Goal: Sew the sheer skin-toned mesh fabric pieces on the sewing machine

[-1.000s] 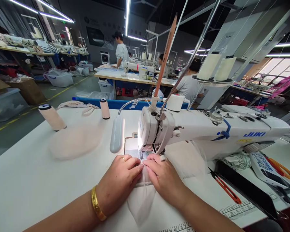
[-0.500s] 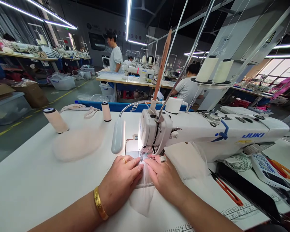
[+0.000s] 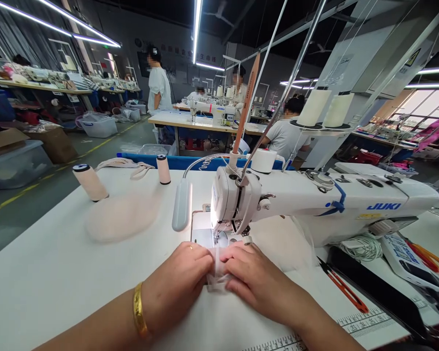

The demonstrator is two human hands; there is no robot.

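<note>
A piece of thin, sheer pale fabric (image 3: 217,273) lies between my two hands, just in front of the needle of a white sewing machine (image 3: 292,195). My left hand (image 3: 185,273), with a ring and a gold bangle, has its fingers curled closed on the fabric's left side. On the other side my right hand (image 3: 256,278) grips the same fabric, fingers bent and thumb below. The needle and presser foot (image 3: 217,238) stand lit above the metal plate, partly visible behind my fingertips. Some fingertips are hidden in the cloth.
Left of the machine lie a pale sheer fabric pile (image 3: 120,218), two peach thread cones (image 3: 90,183) and a grey lamp (image 3: 181,204). At right are orange-handled snips (image 3: 347,290), a black case (image 3: 376,292) and a printed ruler (image 3: 366,321). Several people work behind.
Both hands have drawn back from the needle toward me, and the fabric is now bunched between them. Its hanging front end has been gathered up. A person behind has moved left.
</note>
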